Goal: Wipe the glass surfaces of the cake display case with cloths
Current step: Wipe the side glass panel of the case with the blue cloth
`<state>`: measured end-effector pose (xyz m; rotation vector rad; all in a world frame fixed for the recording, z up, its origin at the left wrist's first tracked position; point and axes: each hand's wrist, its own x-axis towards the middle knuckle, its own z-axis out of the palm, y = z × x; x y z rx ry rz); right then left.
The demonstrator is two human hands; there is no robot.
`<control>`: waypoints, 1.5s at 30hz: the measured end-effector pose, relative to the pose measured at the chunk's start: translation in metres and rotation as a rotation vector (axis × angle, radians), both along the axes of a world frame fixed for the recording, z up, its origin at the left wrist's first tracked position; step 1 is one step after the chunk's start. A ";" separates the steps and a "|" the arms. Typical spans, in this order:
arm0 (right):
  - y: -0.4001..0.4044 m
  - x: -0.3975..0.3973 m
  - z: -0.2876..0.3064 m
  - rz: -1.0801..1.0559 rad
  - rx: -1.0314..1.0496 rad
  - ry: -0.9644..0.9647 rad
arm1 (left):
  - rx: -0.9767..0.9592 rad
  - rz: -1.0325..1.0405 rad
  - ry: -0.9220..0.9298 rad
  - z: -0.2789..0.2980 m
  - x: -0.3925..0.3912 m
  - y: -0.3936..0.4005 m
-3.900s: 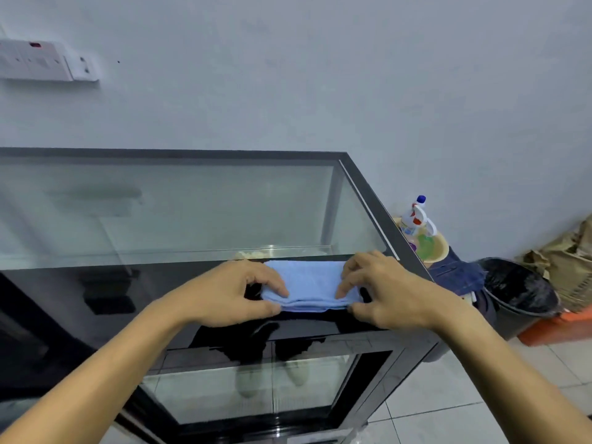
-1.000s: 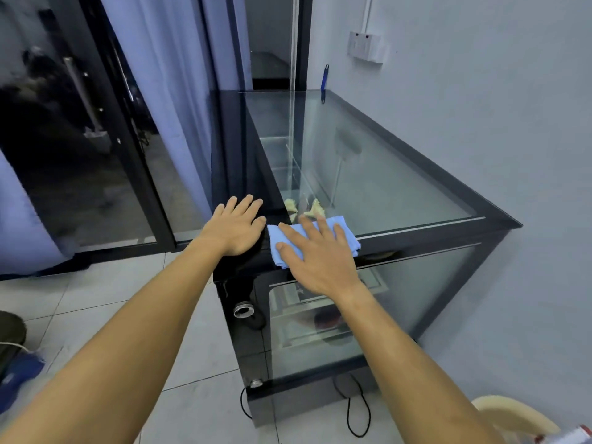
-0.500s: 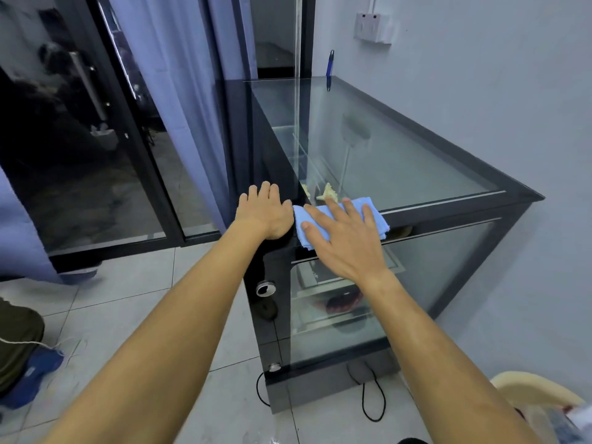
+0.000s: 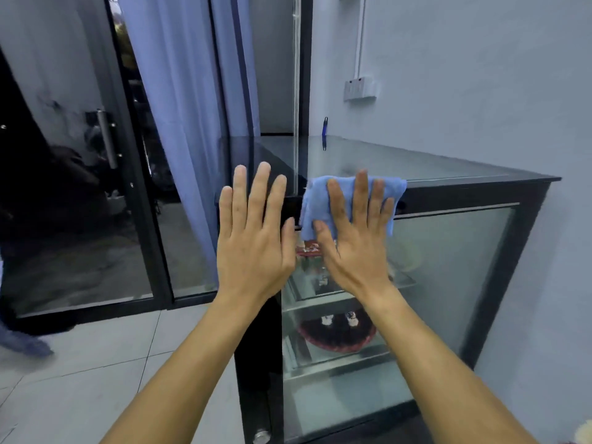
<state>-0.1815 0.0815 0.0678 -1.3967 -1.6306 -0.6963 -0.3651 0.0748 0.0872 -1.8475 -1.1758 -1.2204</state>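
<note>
The cake display case (image 4: 531, 200) is a black-framed glass box standing against the grey wall. A light blue cloth (image 4: 317, 200) hangs over its top front edge and onto the upper side glass. My right hand (image 4: 352, 232) presses flat on the cloth with straight, spread fingers. My left hand (image 4: 254, 232) lies flat with straight fingers against the case's black corner post, just left of the cloth. Through the side glass (image 4: 448, 277) I see shelves with a dark round cake (image 4: 336, 334) lower down.
A glass door (image 4: 105, 187) with a metal handle and a bluish curtain (image 4: 182, 100) stand left of the case. A wall socket (image 4: 358, 88) and a blue pen-like item (image 4: 325, 133) are at the back. Tiled floor (image 4: 96, 363) lies at lower left.
My view has dropped lower and closer to the case. The cloth and my right hand slid from the top edge down onto the side glass. My left hand moved onto the corner post.
</note>
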 end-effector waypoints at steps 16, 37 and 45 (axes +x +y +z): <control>0.024 0.015 -0.059 -0.120 0.234 -0.240 | 0.230 0.124 0.090 -0.152 -0.011 0.033; 0.038 0.061 -0.070 0.061 0.404 -0.166 | 0.302 0.167 0.053 -0.168 -0.008 0.037; 0.025 -0.038 -0.059 -0.009 0.255 0.479 | 0.318 0.167 0.068 -0.169 -0.011 0.038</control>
